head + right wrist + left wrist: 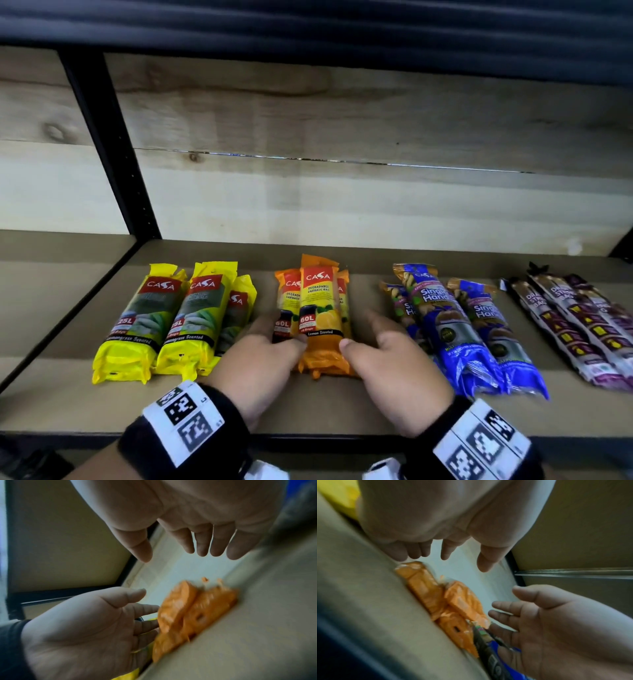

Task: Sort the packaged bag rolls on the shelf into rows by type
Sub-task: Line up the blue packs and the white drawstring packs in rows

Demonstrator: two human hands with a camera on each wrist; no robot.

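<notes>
Three orange 60L garbage-bag packs (318,301) lie in the shelf's middle, one on top of the other two. My left hand (281,334) sits at their left side and my right hand (363,334) at their right, palms facing each other. Both thumbs reach the top pack's near end. The left wrist view shows my left hand (464,561) with straight fingers above the orange packs (453,601). In the right wrist view my right hand (173,555) is spread the same way over the orange packs (197,608). Neither hand holds anything. Yellow 25L packs (164,315) lie to the left.
Blue packs (445,318) lie just right of my right hand, and dark purple packs (575,318) at the far right. A black upright post (113,154) stands at the back left. The wooden shelf board (342,411) shows bare along its front edge and behind the rows.
</notes>
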